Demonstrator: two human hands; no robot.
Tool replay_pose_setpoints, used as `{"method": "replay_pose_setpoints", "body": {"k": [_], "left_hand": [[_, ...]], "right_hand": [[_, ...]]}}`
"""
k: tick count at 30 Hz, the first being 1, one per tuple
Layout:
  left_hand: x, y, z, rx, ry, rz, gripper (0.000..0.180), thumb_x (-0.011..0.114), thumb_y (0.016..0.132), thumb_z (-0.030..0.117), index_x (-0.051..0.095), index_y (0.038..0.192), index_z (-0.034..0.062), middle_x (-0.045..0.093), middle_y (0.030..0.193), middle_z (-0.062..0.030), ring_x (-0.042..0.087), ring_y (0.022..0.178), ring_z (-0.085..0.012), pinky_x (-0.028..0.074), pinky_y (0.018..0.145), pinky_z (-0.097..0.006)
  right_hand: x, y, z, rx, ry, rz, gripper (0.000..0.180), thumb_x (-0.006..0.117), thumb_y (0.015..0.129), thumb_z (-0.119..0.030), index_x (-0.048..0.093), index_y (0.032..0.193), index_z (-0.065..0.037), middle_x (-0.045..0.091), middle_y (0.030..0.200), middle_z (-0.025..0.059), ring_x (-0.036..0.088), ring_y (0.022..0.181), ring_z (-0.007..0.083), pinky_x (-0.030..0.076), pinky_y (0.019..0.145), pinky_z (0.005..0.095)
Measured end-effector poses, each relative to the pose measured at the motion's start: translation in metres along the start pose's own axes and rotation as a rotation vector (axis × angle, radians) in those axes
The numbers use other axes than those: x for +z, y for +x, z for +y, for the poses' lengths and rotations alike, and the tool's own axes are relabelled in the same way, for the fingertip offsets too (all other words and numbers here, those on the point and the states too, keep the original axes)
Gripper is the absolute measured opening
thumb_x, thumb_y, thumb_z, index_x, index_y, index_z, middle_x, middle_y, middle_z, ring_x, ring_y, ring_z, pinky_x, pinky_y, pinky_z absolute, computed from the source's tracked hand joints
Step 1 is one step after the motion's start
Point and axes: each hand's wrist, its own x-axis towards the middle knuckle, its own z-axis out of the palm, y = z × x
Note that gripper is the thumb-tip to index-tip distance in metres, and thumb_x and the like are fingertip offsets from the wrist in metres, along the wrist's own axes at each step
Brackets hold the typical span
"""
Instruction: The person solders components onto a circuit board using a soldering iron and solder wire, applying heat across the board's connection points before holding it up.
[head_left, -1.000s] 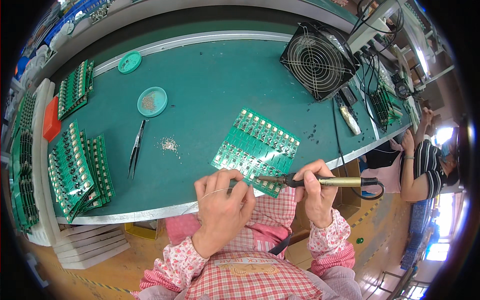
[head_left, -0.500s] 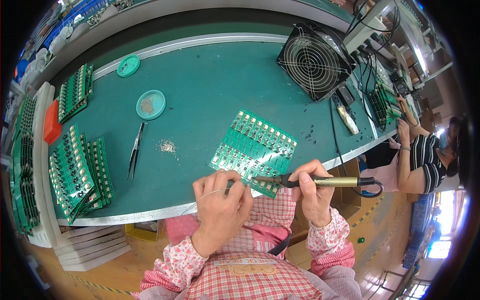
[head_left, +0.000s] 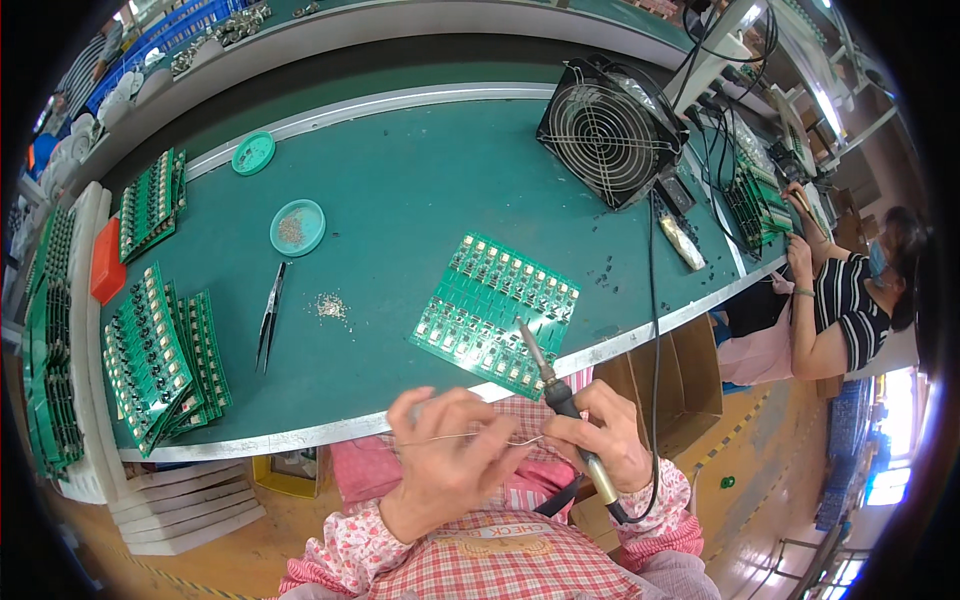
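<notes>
A green printed circuit board [head_left: 497,316] with rows of small white and dark parts lies near the table's front edge. My right hand [head_left: 608,437] is closed round a soldering iron [head_left: 565,398], its tip angled up over the board's right part. In front of the board, my left hand [head_left: 447,462] is smeared by motion, its fingers bent and partly spread. A thin solder wire [head_left: 450,436] runs across the left fingers toward the right thumb; it seems held in the left fingers. Whether the right fingers also pinch its end is hard to see.
Left of the board lie tweezers [head_left: 270,317], a pile of tiny parts [head_left: 331,307] and two round dishes [head_left: 298,228] [head_left: 253,153]. Stacked boards [head_left: 150,360] stand farther left. A black fan [head_left: 612,132] stands at the back right. The iron's cord [head_left: 655,330] hangs beside my right hand. A co-worker [head_left: 840,300] sits right.
The soldering iron has swung from lying nearly level to pointing up and away, its tip off its earlier spot. My right hand has moved down, and the left fingers have lifted off the board's edge.
</notes>
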Motion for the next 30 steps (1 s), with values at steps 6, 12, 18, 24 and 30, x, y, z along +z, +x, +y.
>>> {"method": "replay_pose_setpoints", "body": {"k": [6,12,18,24,30], "left_hand": [[0.002,-0.009,-0.005,-0.099,0.021,0.041,0.018,0.080,0.073,0.014,0.063,0.071,0.0122,0.061,0.092,-0.0004,0.062,0.098,-0.0224,0.031,0.102,-0.049],[0.015,-0.012,-0.014,-0.125,-0.013,0.077,0.021,0.077,0.075,0.006,0.058,0.066,0.0077,0.066,0.098,-0.0055,0.066,0.104,-0.0257,0.031,0.106,-0.050],[0.019,-0.013,-0.016,-0.087,-0.059,0.076,0.022,0.073,0.076,0.001,0.055,0.064,0.0057,0.068,0.106,-0.0099,0.068,0.108,-0.0279,0.035,0.106,-0.049],[0.019,-0.012,-0.016,-0.068,-0.032,0.056,0.024,0.073,0.075,0.001,0.053,0.062,0.0063,0.069,0.107,-0.0104,0.068,0.109,-0.0275,0.034,0.106,-0.049],[0.021,-0.012,-0.017,-0.073,-0.007,0.045,0.023,0.073,0.074,0.002,0.054,0.062,0.0073,0.068,0.107,-0.0100,0.068,0.108,-0.0264,0.033,0.105,-0.048]], "right_hand": [[-0.006,0.001,0.003,0.052,-0.045,0.171,0.029,0.080,0.070,-0.001,0.071,0.096,-0.010,0.054,0.073,0.0043,0.056,0.063,0.0221,0.045,0.054,0.0333],[0.005,-0.017,0.001,0.216,0.250,0.418,0.012,0.068,0.085,-0.006,0.065,0.096,-0.001,0.062,0.065,0.0059,0.057,0.052,0.0177,0.046,0.051,0.0305],[0.010,-0.014,0.000,0.099,0.287,0.395,0.009,0.067,0.084,-0.007,0.064,0.090,-0.001,0.064,0.063,0.0064,0.060,0.049,0.0172,0.048,0.049,0.0295],[0.015,-0.012,0.003,-0.026,0.262,0.356,0.010,0.069,0.080,-0.003,0.065,0.090,-0.001,0.069,0.073,0.0081,0.062,0.050,0.0187,0.049,0.048,0.0294],[0.016,-0.006,0.000,-0.052,0.211,0.315,0.011,0.060,0.088,-0.009,0.061,0.090,0.001,0.062,0.057,0.0051,0.063,0.048,0.0179,0.050,0.047,0.0289]]}}
